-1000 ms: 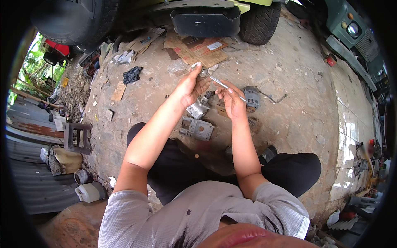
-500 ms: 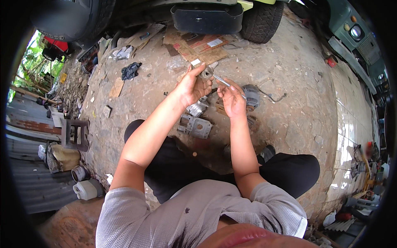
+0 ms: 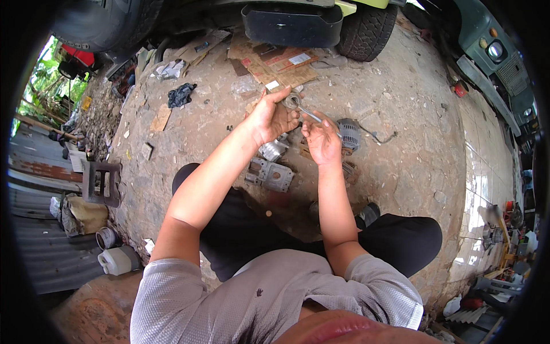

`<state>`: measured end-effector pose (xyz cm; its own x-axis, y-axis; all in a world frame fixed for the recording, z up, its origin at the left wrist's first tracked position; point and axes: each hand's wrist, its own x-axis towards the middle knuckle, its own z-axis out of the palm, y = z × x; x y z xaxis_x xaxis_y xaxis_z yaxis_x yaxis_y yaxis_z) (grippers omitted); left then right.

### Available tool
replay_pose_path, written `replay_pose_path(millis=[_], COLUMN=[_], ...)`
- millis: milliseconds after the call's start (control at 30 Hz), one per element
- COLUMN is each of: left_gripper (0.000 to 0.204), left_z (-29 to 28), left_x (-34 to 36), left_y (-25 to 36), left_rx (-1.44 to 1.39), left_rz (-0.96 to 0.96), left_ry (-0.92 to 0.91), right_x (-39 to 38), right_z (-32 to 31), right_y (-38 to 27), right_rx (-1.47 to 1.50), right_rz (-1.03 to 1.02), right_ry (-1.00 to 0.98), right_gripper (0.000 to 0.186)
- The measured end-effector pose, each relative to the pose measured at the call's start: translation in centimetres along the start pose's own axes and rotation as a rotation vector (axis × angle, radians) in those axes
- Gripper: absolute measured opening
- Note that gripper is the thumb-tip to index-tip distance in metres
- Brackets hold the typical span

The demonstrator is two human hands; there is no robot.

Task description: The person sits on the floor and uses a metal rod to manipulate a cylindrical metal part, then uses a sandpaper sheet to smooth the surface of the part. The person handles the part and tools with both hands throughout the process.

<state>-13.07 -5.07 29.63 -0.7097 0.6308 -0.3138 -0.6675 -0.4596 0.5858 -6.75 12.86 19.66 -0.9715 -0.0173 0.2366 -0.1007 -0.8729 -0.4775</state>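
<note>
My left hand (image 3: 270, 119) is closed at thumb and fingers around a small round metal part (image 3: 293, 101) with a ring-shaped opening. A thin metal rod (image 3: 311, 116) is pinched in my right hand (image 3: 322, 140), and its far end meets the round part's rim. Whether the tip goes inside is too small to tell. Below my hands on the ground lie a flat grey metal casting (image 3: 271, 175) with holes and a shiny silver cylindrical part (image 3: 274, 150). Beside my right hand sits a slotted grey housing (image 3: 349, 135), which looks like an alternator's, with a cable.
Flattened cardboard (image 3: 283, 66) lies ahead, near a vehicle's tyre (image 3: 368, 32) and a black bumper piece (image 3: 292, 27). A black rag or bag (image 3: 181, 95) is at left, with a dark plastic stool (image 3: 102, 183) and a white jug (image 3: 119, 261). Another vehicle (image 3: 494, 51) stands at far right.
The round part has turned and shifted slightly right in my left hand, so its ring opening shows differently. My right hand and the rod have barely moved.
</note>
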Motion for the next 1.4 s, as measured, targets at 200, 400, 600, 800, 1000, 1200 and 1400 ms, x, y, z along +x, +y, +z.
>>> replay_pose_path(millis=[200, 400, 600, 800, 1000, 1200, 1400], left_gripper=[0.037, 0.031, 0.029, 0.034, 0.037, 0.031, 0.032], left_z=[-0.5, -0.5, -0.3, -0.1, 0.9, 0.8, 0.7], left_x=[0.4, 0.3, 0.2, -0.1, -0.7, -1.2, -1.5], left_y=[-0.1, 0.2, 0.3, 0.2, 0.3, 0.3, -0.7], left_rx=[-0.025, -0.038, -0.027, 0.157, 0.495, 0.317, -0.021], left_rz=[0.006, 0.079, 0.099, 0.186, 0.396, 0.268, 0.109], left_ry=[-0.022, 0.040, 0.095, 0.186, 0.312, 0.237, 0.118], right_x=[0.1, 0.1, -0.1, -0.5, -0.8, -1.2, -1.5], right_z=[-0.8, 0.3, 0.8, 1.9, 4.1, 4.9, 4.1], right_y=[0.5, 0.2, -0.2, -1.6, -3.9, -3.8, -2.9], right_rx=[0.004, -0.150, -0.334, -0.614, -1.127, -0.899, -0.497], right_rz=[0.022, -0.076, -0.170, -0.247, -0.423, -0.328, -0.227], right_ry=[0.048, 0.094, 0.103, 0.113, 0.023, 0.065, 0.084], right_gripper=[0.039, 0.041, 0.039, 0.032, 0.024, 0.027, 0.035])
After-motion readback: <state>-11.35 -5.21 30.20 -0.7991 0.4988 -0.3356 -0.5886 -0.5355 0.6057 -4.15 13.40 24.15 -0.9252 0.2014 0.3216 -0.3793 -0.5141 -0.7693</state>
